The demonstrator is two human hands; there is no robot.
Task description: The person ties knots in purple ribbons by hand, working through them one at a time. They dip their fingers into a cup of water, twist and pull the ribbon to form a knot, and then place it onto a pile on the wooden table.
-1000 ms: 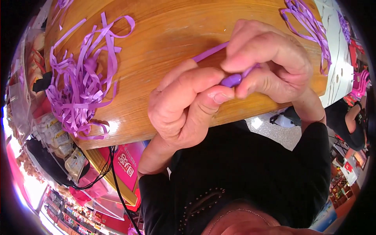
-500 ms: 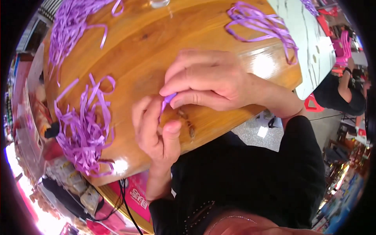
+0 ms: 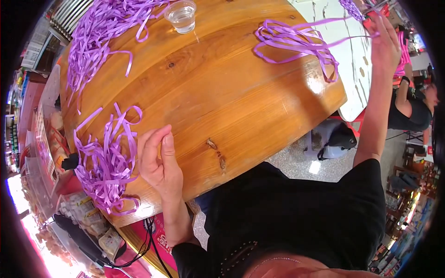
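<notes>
My right hand is stretched out to the far right, above the white marbled tabletop, with its fingers closed on a purple ribbon. That ribbon runs back to a loosely looped bundle of purple ribbon on the wooden table's right part. My left hand hovers over the near left of the table, palm up and fingers loosely curled. Its thumb stands a little apart from the index finger, and I see nothing between them. Just left of it lies a tangled heap of cut purple ribbons.
A larger purple ribbon pile covers the far left of the wooden table. Beside it stands a clear plastic cup. A purple bundle sits on the white tabletop. Another person is at the right.
My hands were together over the table on a small purple piece; now they are apart. The right hand has swung to the far right and holds a ribbon. The left has drawn back left.
</notes>
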